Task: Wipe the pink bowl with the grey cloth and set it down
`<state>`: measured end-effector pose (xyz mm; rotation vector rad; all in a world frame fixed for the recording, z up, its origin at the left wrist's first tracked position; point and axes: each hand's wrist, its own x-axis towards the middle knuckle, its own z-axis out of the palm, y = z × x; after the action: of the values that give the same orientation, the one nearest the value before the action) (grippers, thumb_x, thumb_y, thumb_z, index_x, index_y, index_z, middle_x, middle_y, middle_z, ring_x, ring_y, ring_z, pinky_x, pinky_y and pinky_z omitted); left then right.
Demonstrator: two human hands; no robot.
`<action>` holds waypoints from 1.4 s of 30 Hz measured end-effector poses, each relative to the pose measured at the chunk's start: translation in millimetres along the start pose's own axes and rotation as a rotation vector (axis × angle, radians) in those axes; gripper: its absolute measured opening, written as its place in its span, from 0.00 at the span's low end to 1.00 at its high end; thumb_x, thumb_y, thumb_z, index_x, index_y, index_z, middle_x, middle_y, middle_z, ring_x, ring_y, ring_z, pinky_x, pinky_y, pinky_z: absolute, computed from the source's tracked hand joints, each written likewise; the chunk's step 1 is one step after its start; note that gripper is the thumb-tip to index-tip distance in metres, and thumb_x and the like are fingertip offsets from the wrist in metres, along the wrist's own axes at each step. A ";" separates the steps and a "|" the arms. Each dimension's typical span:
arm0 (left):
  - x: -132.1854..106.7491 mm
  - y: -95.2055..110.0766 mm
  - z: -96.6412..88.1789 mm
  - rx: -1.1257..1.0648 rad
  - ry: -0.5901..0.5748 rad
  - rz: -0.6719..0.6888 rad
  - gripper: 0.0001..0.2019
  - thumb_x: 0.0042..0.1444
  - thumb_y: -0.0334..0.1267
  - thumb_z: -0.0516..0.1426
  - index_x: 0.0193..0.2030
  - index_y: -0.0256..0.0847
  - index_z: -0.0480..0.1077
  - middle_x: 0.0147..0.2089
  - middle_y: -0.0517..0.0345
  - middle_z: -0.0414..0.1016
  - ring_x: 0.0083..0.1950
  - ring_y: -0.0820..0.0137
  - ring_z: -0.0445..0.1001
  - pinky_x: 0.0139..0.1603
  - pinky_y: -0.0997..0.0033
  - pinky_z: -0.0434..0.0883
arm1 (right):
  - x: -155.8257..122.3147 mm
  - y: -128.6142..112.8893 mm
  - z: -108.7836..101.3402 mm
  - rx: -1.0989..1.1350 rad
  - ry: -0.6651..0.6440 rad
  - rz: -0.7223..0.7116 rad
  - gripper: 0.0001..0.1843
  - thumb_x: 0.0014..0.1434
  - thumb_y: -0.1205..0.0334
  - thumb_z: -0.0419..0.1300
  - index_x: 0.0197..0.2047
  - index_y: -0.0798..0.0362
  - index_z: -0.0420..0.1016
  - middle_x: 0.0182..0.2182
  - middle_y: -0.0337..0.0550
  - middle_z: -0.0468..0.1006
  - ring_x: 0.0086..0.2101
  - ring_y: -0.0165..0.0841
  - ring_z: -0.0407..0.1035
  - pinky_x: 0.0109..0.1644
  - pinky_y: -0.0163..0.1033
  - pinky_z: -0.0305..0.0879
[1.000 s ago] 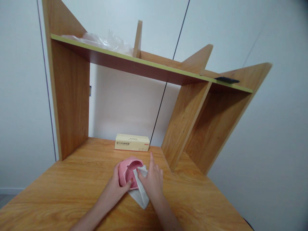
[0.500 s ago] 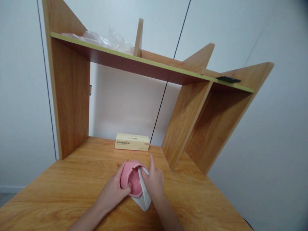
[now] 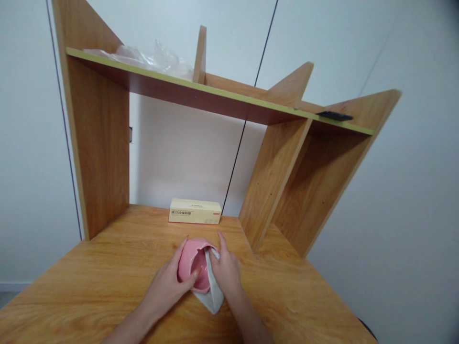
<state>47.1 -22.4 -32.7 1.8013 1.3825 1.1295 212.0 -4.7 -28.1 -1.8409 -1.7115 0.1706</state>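
One pink bowl [image 3: 187, 260] is at lower centre of the head view, gripped by your left hand [image 3: 168, 283] with the thumb inside its opening. Your right hand [image 3: 227, 272] holds a pale grey cloth [image 3: 214, 297] at the bowl's right rim. Above them in the frame, a cream box [image 3: 194, 213] rests on the worktop [image 3: 89, 286].

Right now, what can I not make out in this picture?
All in the head view:
Pink container: outer side, partly hidden by the left hand.
Grey cloth: gripped part, hidden by the right hand.
Box: smallest print, too small.
Dark flat object: too small to identify.
Forearms: cut off by the bottom edge.
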 end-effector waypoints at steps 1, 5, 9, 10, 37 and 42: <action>0.0 0.1 0.1 -0.037 0.007 0.005 0.38 0.50 0.50 0.55 0.66 0.37 0.52 0.58 0.44 0.69 0.56 0.55 0.69 0.57 0.57 0.65 | -0.2 0.8 1.2 0.048 0.007 -0.001 0.29 0.62 0.56 0.47 0.65 0.56 0.54 0.36 0.52 0.79 0.39 0.43 0.74 0.39 0.41 0.64; -1.0 -0.1 5.3 -0.223 0.014 0.013 0.45 0.50 0.53 0.56 0.69 0.37 0.39 0.58 0.42 0.67 0.53 0.58 0.72 0.54 0.58 0.68 | -0.3 4.5 11.5 0.282 0.100 0.011 0.30 0.62 0.56 0.44 0.65 0.59 0.52 0.45 0.55 0.77 0.44 0.41 0.72 0.43 0.40 0.65; -1.7 -1.2 13.2 -0.265 0.029 0.034 0.44 0.49 0.51 0.58 0.67 0.38 0.43 0.60 0.43 0.64 0.57 0.59 0.68 0.57 0.61 0.66 | 0.3 4.3 17.5 0.428 0.164 -0.018 0.31 0.61 0.54 0.45 0.64 0.60 0.53 0.45 0.54 0.77 0.44 0.38 0.72 0.41 0.37 0.66; -1.2 -1.7 13.6 -0.261 0.045 0.024 0.42 0.50 0.51 0.58 0.66 0.37 0.44 0.60 0.44 0.65 0.57 0.60 0.68 0.57 0.60 0.66 | 0.6 3.5 16.4 0.420 0.163 -0.021 0.31 0.61 0.54 0.45 0.64 0.60 0.53 0.42 0.53 0.78 0.41 0.39 0.73 0.39 0.37 0.66; 4.2 -8.8 3.2 -0.146 0.065 0.051 0.35 0.49 0.39 0.55 0.64 0.39 0.53 0.64 0.47 0.62 0.62 0.59 0.63 0.63 0.59 0.59 | -1.6 -2.1 3.8 0.134 0.200 -0.054 0.34 0.59 0.54 0.51 0.66 0.56 0.50 0.22 0.39 0.75 0.24 0.37 0.70 0.29 0.36 0.61; 12.4 -15.3 -0.7 -0.197 0.128 -0.041 0.32 0.47 0.39 0.54 0.61 0.36 0.58 0.59 0.47 0.67 0.60 0.60 0.66 0.62 0.60 0.60 | -0.6 -0.8 -2.3 0.183 0.185 -0.195 0.32 0.60 0.50 0.49 0.64 0.56 0.53 0.19 0.34 0.69 0.24 0.35 0.67 0.30 0.35 0.58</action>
<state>40.7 -6.2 -42.1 1.5787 1.3224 1.3305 212.4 -6.1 -26.0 -1.5007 -1.6743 0.0720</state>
